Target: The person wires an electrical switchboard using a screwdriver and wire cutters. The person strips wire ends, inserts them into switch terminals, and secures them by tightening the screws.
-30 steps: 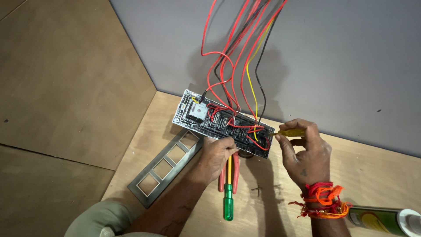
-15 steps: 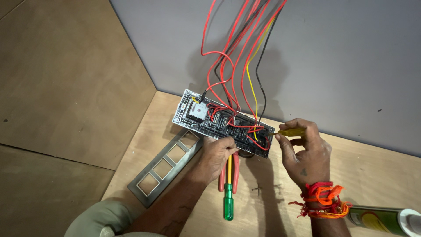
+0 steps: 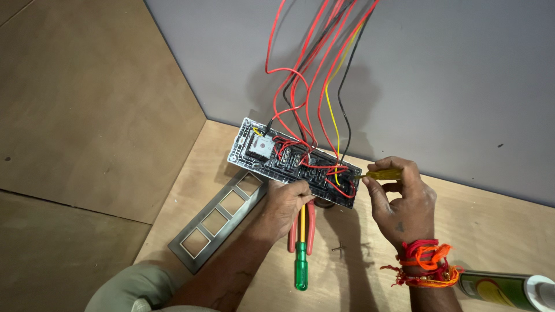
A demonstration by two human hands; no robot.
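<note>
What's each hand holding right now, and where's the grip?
Right hand pinches a yellow-handled screwdriver by its handle. Left hand grips the near long edge of the wired switch module.

Frame plate (image 3: 222,218) left of pliers (image 3: 310,228)

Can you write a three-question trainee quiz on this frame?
1. True or false: the right hand holds a yellow-handled screwdriver at the end of the switch plate.
2. What lies on the board beside the left hand: A) a hammer, B) a green and yellow screwdriver over red-handled pliers, C) a drill?
3. What grey thing with four openings lies left of the left forearm?

Key: 1 true; 2 B; 3 the cover frame.
</note>
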